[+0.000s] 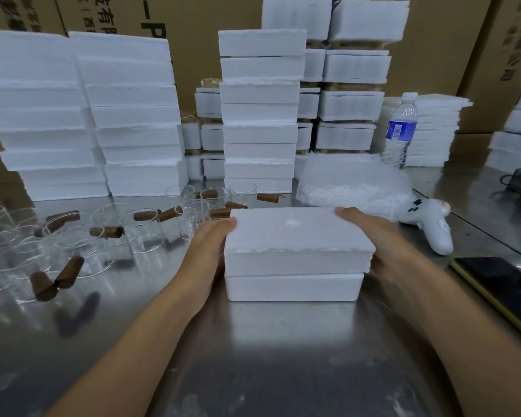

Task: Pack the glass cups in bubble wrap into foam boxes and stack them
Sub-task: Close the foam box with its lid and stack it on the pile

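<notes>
A closed white foam box point(295, 257) lies on the steel table point(253, 341) in front of me, lid on its lower half. My left hand point(206, 254) presses flat against its left side and my right hand point(370, 236) against its right side, fingers straight along the walls. Several glass cups point(142, 233) with brown wooden handles stand and lie to the left. A heap of bubble wrap point(352, 185) sits behind the box to the right. The box's contents are hidden.
Tall stacks of foam boxes point(260, 115) and foam lids point(82, 115) line the back, with cardboard cartons behind. A water bottle point(399, 130), a white controller point(433, 227) and a dark phone point(506, 290) lie at the right.
</notes>
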